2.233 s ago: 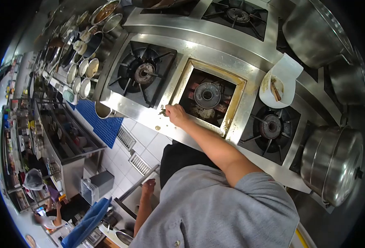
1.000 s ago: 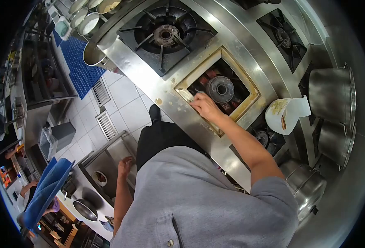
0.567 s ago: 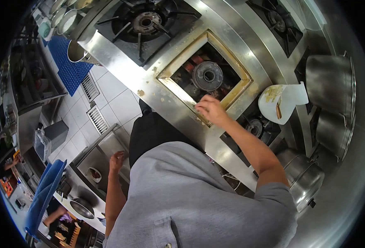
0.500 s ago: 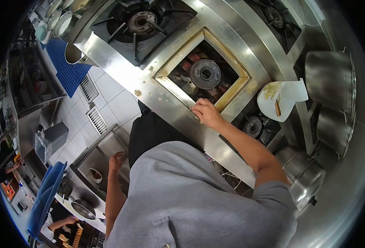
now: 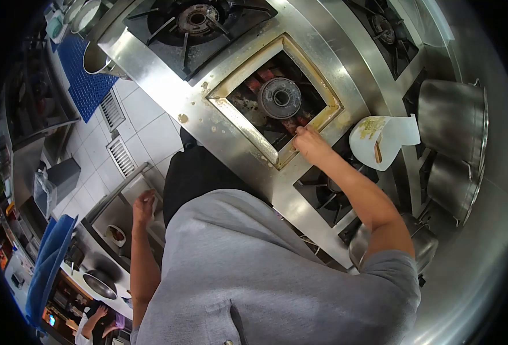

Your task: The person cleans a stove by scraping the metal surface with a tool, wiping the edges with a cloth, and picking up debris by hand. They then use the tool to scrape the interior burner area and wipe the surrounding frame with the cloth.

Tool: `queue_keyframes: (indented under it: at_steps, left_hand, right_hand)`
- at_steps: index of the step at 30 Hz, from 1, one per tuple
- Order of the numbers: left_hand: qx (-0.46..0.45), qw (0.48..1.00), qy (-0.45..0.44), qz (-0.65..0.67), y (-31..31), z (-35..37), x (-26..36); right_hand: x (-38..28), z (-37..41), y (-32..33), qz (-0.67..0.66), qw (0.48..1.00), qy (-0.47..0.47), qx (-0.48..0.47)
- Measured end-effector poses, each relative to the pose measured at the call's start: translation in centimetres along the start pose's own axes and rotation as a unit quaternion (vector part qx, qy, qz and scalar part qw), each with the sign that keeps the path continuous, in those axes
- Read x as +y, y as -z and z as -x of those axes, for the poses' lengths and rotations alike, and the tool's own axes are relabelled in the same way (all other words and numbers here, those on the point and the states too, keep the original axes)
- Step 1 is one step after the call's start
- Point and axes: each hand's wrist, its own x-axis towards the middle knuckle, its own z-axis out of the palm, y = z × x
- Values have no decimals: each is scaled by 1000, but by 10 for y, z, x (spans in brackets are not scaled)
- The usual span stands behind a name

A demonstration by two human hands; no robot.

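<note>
My right hand [image 5: 311, 145] is closed, fingers curled down at the lower right edge of a square opening in the steel stovetop [image 5: 231, 138]. What the fingers grip, if anything, is hidden. A stained, yellowish metal rim [image 5: 243, 127] frames the opening. Inside sits a round burner [image 5: 280, 98], uncovered, with reddish parts beside it. Low at my side hangs my left hand [image 5: 144, 207], loosely open with bent fingers and nothing visible in it. It is nearest to a steel counter with a small bowl [image 5: 115, 236].
Another burner with a black grate [image 5: 198, 20] lies beyond the opening. To the right are a white container [image 5: 383, 141] with food residue and large steel pots [image 5: 452, 118]. A frying pan [image 5: 100, 284] and blue cloth [image 5: 48, 270] are behind left. Another person's hand [image 5: 100, 312] shows at lower left.
My right hand has moved right along the frame, from its near edge to its lower right edge. The whole view has shifted slightly. My left hand still hangs at my side.
</note>
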Motion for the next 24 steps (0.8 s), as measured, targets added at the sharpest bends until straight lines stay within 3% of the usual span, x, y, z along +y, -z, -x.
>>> queue_keyframes:
  at_steps: [3, 4, 7, 8, 11, 13, 15, 16, 18, 21, 22, 24]
  left_hand:
    - [4, 1000, 9, -11, -2, -5, -22]
    - [2, 1000, 8, -15, -7, -13, -49]
    - [-18, 998, -54, -35, -21, -16, -94]
    - [-33, 999, 4, 15, -26, -11, -94]
    - [-52, 999, 8, -12, -32, 1, -92]
    - [-49, 999, 5, 16, -41, -7, -129]
    - [-47, 997, 45, 44, -45, -9, -130]
    - [-51, 989, 33, 132, -52, -17, -161]
    - [-30, 995, -4, 92, -50, -10, -146]
    - [-25, 996, 1, 87, -47, -6, -126]
    - [-23, 996, 13, 90, -45, -5, -120]
    - [-4, 993, 31, 113, -49, 0, -103]
  right_hand:
    - [-9, 11, -46, 34, 993, 107, 48]
    - [-33, 10, -34, -15, 999, 39, 22]
    - [-59, 20, -4, -61, 996, 52, -25]
    - [-59, 24, 13, -60, 997, 43, -16]
    - [-21, 18, 11, 76, 997, -5, -22]
    - [16, 8, 16, 123, 991, -52, -10]
    - [75, 0, 1, 57, 995, -86, -8]
    - [84, -1, 13, 72, 990, -110, 40]
    - [87, -5, 42, 98, 974, -153, 132]
    - [95, 1, 33, 175, 961, -191, 97]
    - [88, 5, 23, 184, 959, -175, 123]
    - [73, 2, -2, 202, 962, -181, 37]
